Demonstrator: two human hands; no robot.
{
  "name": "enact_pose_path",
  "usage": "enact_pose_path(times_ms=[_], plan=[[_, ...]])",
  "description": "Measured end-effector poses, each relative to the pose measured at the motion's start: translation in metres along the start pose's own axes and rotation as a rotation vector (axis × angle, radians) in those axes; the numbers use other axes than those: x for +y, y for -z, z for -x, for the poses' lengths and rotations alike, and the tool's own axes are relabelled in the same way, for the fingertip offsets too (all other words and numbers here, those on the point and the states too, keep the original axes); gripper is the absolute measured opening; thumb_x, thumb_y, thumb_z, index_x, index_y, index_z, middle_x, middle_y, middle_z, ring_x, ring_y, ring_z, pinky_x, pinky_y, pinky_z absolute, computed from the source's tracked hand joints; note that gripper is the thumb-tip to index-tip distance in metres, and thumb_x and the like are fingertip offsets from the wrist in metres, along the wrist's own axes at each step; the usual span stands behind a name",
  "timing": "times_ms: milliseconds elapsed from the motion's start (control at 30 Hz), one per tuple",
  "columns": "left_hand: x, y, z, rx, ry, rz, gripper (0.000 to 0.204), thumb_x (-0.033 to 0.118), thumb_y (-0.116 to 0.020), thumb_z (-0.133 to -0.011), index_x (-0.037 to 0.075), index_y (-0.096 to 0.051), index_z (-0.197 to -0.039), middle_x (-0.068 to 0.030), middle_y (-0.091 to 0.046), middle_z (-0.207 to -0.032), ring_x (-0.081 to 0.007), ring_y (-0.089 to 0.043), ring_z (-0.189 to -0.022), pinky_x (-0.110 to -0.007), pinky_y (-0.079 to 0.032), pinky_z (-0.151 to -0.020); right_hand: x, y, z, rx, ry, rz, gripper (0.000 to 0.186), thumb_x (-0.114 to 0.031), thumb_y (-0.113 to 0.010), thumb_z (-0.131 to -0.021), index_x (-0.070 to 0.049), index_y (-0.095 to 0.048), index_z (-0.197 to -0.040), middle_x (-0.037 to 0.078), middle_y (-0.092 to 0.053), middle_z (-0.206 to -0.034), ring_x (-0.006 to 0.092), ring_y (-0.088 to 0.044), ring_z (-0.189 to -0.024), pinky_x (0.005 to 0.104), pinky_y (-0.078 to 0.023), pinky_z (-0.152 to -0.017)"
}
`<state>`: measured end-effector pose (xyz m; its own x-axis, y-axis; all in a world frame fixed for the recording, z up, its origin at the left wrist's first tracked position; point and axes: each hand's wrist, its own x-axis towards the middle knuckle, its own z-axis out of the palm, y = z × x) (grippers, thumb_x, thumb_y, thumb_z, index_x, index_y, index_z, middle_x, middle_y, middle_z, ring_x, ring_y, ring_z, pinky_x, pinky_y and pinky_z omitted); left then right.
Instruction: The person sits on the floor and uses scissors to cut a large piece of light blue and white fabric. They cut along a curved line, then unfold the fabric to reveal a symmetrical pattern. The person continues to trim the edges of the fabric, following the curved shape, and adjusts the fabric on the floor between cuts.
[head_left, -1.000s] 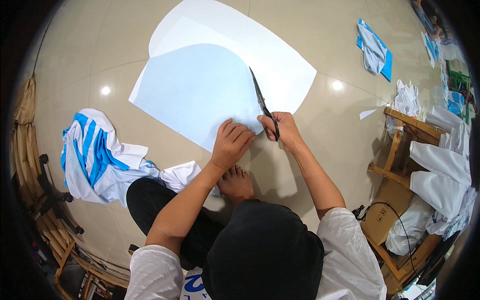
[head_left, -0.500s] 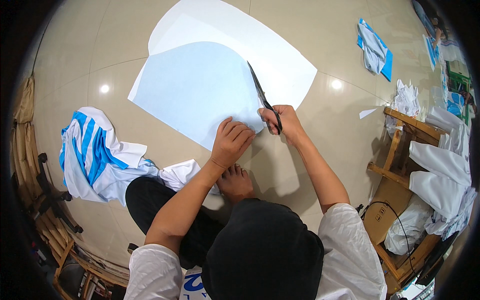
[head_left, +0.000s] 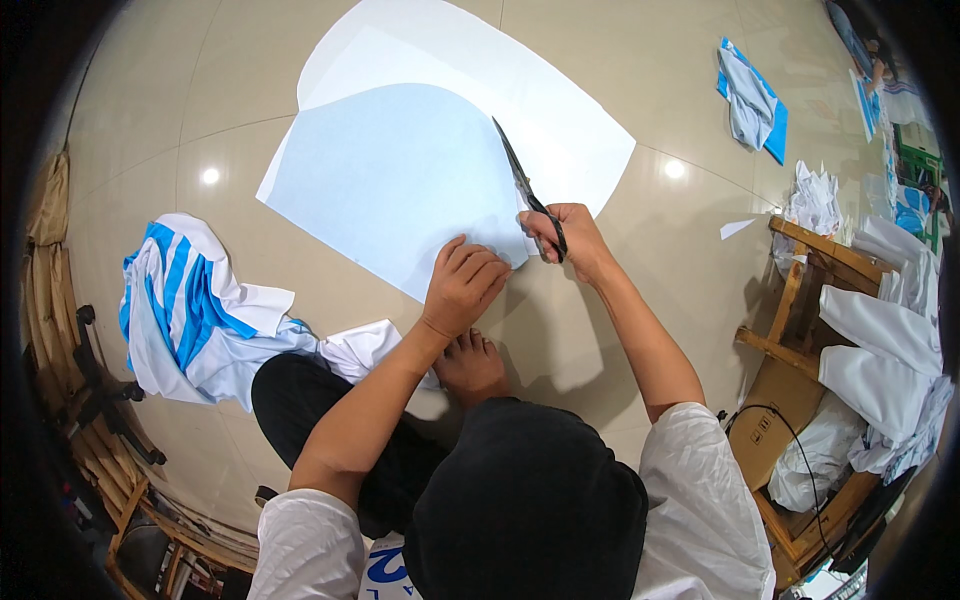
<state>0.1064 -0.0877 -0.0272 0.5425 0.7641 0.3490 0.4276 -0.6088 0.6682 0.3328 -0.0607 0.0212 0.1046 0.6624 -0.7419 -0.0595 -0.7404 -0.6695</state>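
A pale blue fabric piece (head_left: 400, 180) with a curved far edge lies flat on the floor, over a larger white sheet (head_left: 540, 110). My left hand (head_left: 465, 285) rests on the near part of the blue piece, its fingers stretched out and pressing down. In my right hand (head_left: 572, 243) are black-handled scissors (head_left: 527, 188), gripped by the loops. Their long blades point away from me, along the right edge of the blue piece and over the white sheet. Whether the blades are slightly parted is too fine to tell.
Crumpled blue-and-white striped fabric (head_left: 180, 310) lies at the left, with white cloth (head_left: 360, 350) beside my foot. A folded blue-and-grey fabric (head_left: 752, 100) is at the far right. Nearer on the right, a wooden frame (head_left: 785, 285) stands by white fabric (head_left: 875, 390) and a cardboard box (head_left: 765, 420).
My right hand and the scissors have shifted slightly, with the blade tips a little farther away from me. My left hand stays in place on the blue fabric piece.
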Motion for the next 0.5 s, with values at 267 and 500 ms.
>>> enact_pose_path(times_ms=[267,500], plan=[[0.0,0.0,-0.001,0.003,-0.004,0.0,0.013,0.015,-0.082,-0.088,0.012,-0.074,-0.098,0.0004,-0.069,-0.1,-0.0211,-0.067,-0.105,-0.052,-0.048,-0.109,-0.002,0.004,-0.003,0.0,-0.011,0.018,0.032,-0.023,-0.084,-0.088,-0.004,-0.064,-0.072,0.0,-0.056,-0.056,0.0077,-0.049,-0.045,0.0241,-0.035,-0.041],[-0.001,-0.001,0.0,0.001,-0.009,-0.006,0.014,0.015,-0.082,-0.088,0.012,-0.074,-0.099,0.0002,-0.069,-0.1,-0.0211,-0.066,-0.105,-0.052,-0.048,-0.108,-0.003,0.013,-0.006,-0.013,0.008,0.105,0.032,-0.022,-0.085,-0.087,-0.004,-0.063,-0.07,0.001,-0.056,-0.056,0.0078,-0.048,-0.044,0.0249,-0.035,-0.041]])
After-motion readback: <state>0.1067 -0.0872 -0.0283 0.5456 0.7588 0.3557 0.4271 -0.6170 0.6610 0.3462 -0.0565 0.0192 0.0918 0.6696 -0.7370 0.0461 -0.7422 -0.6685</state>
